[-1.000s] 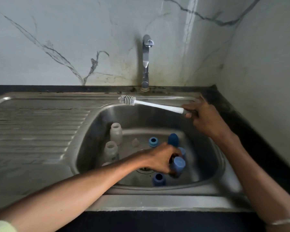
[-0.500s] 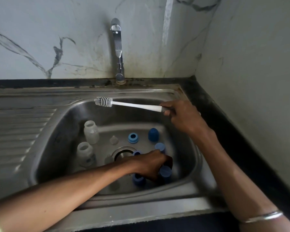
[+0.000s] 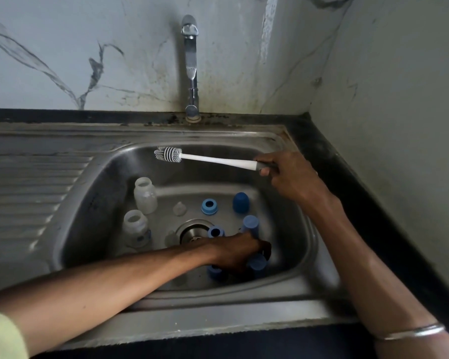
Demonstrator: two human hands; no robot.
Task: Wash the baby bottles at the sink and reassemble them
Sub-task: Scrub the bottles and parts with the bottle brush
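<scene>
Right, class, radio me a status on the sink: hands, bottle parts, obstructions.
Right hand grips white bottle brush. Left hand down among blue plastic caps; its fingers hidden. Two clear plastic bottles upright, untouched. Tap off.

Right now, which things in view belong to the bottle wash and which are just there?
In the job: brush in right hand; two clear bottles; teat; blue rings and caps; left hand; sink; tap.

Just there: draining board; bangle.
</scene>
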